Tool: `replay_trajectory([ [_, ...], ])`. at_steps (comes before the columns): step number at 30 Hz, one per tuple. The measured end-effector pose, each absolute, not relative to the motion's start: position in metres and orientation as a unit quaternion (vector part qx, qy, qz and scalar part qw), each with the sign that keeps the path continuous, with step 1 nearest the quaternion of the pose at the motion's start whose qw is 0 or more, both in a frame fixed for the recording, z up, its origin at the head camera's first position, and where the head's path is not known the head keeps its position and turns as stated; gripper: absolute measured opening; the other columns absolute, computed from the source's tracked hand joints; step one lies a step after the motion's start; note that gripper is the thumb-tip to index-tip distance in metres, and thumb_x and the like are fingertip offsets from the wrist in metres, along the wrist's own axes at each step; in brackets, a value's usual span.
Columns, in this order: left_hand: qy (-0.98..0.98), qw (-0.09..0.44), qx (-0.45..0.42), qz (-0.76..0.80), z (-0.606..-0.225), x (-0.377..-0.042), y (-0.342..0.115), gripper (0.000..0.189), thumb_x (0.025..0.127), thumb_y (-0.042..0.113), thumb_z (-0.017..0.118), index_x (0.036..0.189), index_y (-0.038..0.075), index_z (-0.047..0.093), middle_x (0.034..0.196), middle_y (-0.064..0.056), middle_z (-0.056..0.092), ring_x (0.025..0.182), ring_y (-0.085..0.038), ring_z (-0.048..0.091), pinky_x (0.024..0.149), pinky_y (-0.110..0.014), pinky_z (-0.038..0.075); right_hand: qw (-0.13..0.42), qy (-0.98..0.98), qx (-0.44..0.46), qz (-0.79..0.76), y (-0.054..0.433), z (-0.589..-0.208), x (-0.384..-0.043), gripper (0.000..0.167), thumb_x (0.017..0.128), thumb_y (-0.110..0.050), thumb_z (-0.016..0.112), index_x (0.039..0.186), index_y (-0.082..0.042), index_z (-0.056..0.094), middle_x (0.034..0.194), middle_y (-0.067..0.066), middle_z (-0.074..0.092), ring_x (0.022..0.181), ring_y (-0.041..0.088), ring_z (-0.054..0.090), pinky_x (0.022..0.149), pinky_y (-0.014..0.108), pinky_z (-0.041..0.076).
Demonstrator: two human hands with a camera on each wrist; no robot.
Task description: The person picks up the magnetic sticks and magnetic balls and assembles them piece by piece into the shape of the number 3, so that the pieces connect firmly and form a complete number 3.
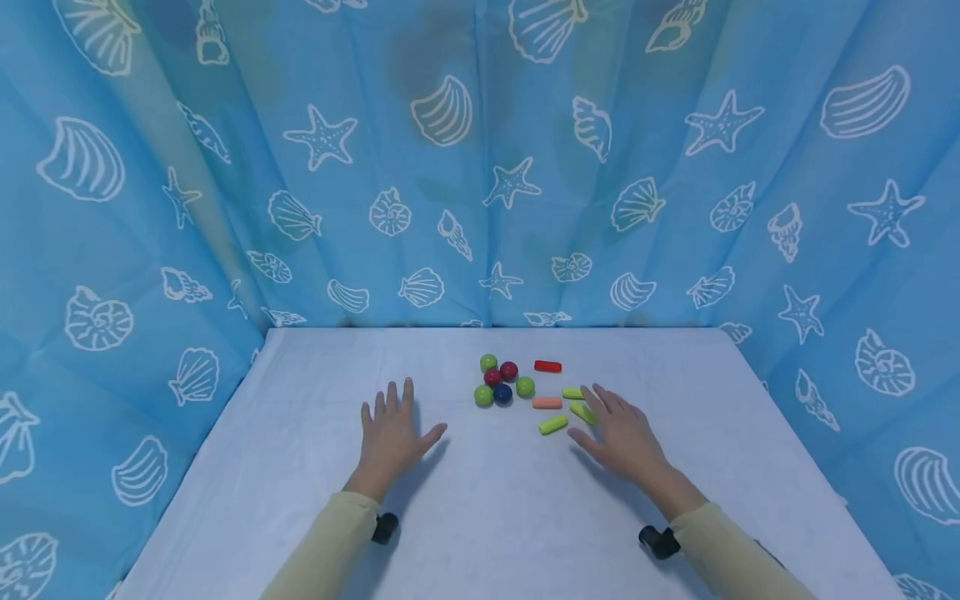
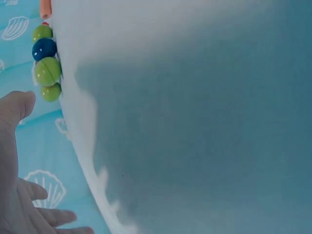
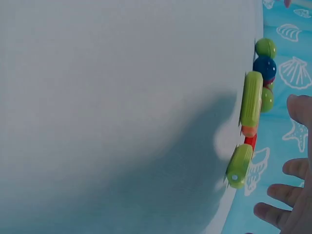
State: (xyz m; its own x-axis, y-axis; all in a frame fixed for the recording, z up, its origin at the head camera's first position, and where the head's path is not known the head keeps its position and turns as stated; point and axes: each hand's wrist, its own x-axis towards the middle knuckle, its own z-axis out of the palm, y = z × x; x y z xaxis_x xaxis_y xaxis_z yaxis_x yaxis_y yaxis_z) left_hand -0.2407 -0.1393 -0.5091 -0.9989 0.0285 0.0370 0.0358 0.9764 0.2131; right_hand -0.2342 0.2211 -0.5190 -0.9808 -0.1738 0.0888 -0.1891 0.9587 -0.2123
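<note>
My left hand (image 1: 392, 437) is held over the table with fingers spread and nothing in it, left of a cluster of small balls. In that cluster are three green balls (image 1: 525, 387), two dark red balls (image 1: 508, 371) and one navy blue ball (image 1: 503, 394). Just right of them lie short cylinders: a red one (image 1: 548, 367), an orange one (image 1: 547, 402) and three yellow-green ones (image 1: 553, 425). My right hand (image 1: 625, 437), also spread and holding nothing, hovers beside the yellow-green cylinders; its fingertips partly overlap two of them in the head view.
A white cloth covers the table (image 1: 480, 517). Blue curtains (image 1: 435, 183) with white shell and starfish prints stand along its back, left and right sides. Each wrist wears a small black camera (image 1: 386, 528). Shadows of both hands fall on the cloth.
</note>
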Motion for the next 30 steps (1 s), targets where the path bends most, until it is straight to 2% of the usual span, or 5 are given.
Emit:
replay_trajectory([
  [8, -0.983, 0.039, -0.028, -0.178, -0.514, -0.233, -0.139, 0.090, 0.089, 0.056, 0.071, 0.154, 0.002, 0.038, 0.152, -0.024, 0.044, 0.139, -0.041, 0.043, 0.112, -0.061, 0.034, 0.025, -0.981, 0.093, 0.167, 0.217, -0.517, -0.222, 0.069, 0.094, -0.040, 0.071, 0.150, -0.008, 0.048, 0.143, 0.023, 0.053, 0.134, 0.043, 0.048, 0.106, 0.065, 0.039],
  [12, -0.976, 0.048, -0.033, -0.211, -0.516, -0.230, -0.136, 0.078, 0.089, 0.047, 0.074, 0.146, 0.000, 0.048, 0.143, -0.024, 0.053, 0.129, -0.040, 0.053, 0.103, -0.058, 0.045, -0.005, -0.971, 0.076, 0.228, 0.214, -0.518, -0.220, 0.062, 0.095, -0.031, 0.073, 0.147, -0.008, 0.050, 0.129, 0.016, 0.061, 0.120, 0.035, 0.059, 0.100, 0.056, 0.048],
  [20, -0.969, 0.048, -0.034, -0.241, -0.521, -0.226, -0.127, 0.058, 0.087, 0.038, 0.079, 0.132, 0.006, 0.059, 0.126, -0.015, 0.062, 0.116, -0.033, 0.060, 0.097, -0.052, 0.049, 0.006, -0.947, 0.051, 0.318, 0.210, -0.528, -0.225, 0.052, 0.093, -0.018, 0.075, 0.141, -0.011, 0.057, 0.108, 0.004, 0.065, 0.094, 0.018, 0.063, 0.084, 0.039, 0.056],
  [25, -0.964, 0.054, -0.049, -0.257, -0.522, -0.223, -0.119, 0.048, 0.086, 0.034, 0.080, 0.123, 0.008, 0.063, 0.113, -0.010, 0.064, 0.104, -0.029, 0.061, 0.089, -0.049, 0.051, 0.024, -0.944, 0.047, 0.327, 0.206, -0.532, -0.232, 0.046, 0.093, -0.016, 0.075, 0.136, -0.011, 0.061, 0.105, 0.003, 0.065, 0.089, 0.017, 0.061, 0.080, 0.036, 0.056],
  [30, -0.961, 0.061, -0.064, -0.260, -0.526, -0.222, -0.114, 0.044, 0.085, 0.032, 0.081, 0.118, 0.009, 0.064, 0.108, -0.008, 0.065, 0.099, -0.027, 0.062, 0.086, -0.047, 0.052, 0.020, -0.940, 0.042, 0.338, 0.201, -0.534, -0.241, 0.043, 0.093, -0.014, 0.074, 0.134, -0.010, 0.062, 0.111, 0.007, 0.067, 0.095, 0.022, 0.063, 0.085, 0.039, 0.057],
])
